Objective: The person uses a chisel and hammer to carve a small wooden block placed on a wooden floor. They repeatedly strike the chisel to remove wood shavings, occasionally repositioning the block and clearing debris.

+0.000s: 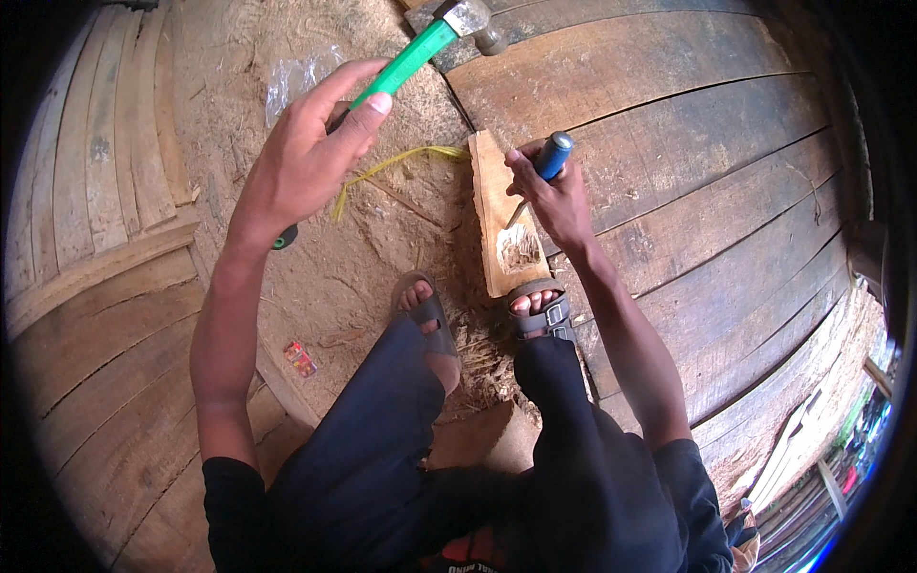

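Observation:
My left hand (310, 148) is closed round the green handle of a hammer (411, 59), raised at the upper middle with its metal head pointing away from me. In my right hand (556, 199) is a chisel (553, 156) with a blue handle, held upright and tilted. Its thin blade reaches down to a pale wood block (495, 205), at the edge of a rough carved hollow (520, 248). Whether the tip touches the wood is hard to tell. My sandalled right foot (538, 307) rests against the near end of the block.
Wide wooden planks (669, 172) form a raised floor on the right. Sawdust-covered ground (353, 248) lies between it and more planks (105, 334) at left. A yellow strap (401, 158), clear plastic (301, 81) and a small red packet (300, 359) are on the ground.

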A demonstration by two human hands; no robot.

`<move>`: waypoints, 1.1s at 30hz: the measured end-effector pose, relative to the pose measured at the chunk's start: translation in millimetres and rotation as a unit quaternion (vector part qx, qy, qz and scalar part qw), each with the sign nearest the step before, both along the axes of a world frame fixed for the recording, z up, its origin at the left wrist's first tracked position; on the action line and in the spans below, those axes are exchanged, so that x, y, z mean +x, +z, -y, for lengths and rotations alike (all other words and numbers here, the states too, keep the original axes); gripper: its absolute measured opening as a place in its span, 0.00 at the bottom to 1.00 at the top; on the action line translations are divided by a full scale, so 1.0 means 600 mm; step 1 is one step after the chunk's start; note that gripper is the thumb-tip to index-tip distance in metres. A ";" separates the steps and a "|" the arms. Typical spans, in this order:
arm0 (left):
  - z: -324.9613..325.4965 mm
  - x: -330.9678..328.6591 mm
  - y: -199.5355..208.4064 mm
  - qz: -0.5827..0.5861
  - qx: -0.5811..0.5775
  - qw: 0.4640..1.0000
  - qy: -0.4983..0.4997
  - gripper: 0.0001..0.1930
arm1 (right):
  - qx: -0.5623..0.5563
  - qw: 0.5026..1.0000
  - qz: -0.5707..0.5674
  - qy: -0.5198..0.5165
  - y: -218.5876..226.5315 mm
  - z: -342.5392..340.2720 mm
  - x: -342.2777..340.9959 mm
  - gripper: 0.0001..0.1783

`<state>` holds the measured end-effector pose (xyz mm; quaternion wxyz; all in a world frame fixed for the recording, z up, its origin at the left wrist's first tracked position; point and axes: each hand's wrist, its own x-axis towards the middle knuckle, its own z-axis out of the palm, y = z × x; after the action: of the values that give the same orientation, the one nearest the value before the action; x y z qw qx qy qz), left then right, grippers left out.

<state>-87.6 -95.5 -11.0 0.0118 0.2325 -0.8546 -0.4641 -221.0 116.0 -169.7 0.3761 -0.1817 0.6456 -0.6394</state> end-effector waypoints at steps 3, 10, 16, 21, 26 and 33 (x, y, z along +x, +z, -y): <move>0.001 -0.004 0.012 -0.038 -0.050 0.998 -0.022 0.24 | 0.009 1.000 -0.009 0.003 -0.005 0.006 0.001 0.15; -0.040 -0.023 0.031 0.070 -0.125 0.984 -0.105 0.21 | -0.004 1.000 -0.009 0.022 -0.004 0.014 0.004 0.16; -0.041 -0.027 0.035 0.008 -0.128 0.989 -0.067 0.21 | 0.026 0.998 -0.026 0.045 0.003 0.023 0.006 0.18; -0.042 -0.019 0.020 0.095 -0.097 0.987 -0.080 0.23 | 0.025 0.999 -0.015 0.041 -0.005 0.022 0.007 0.18; -0.033 -0.019 0.015 0.014 -0.148 0.987 -0.065 0.23 | 0.016 0.999 -0.014 0.042 0.001 0.024 0.006 0.17; -0.054 -0.017 0.031 0.167 -0.133 0.971 -0.107 0.24 | 0.057 0.998 -0.017 0.035 -0.009 0.027 0.008 0.18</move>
<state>-97.8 -63.0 7.5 -0.1498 0.2100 -0.9185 -0.2997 -216.0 99.8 -175.4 0.3971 -0.1936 0.6806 -0.5845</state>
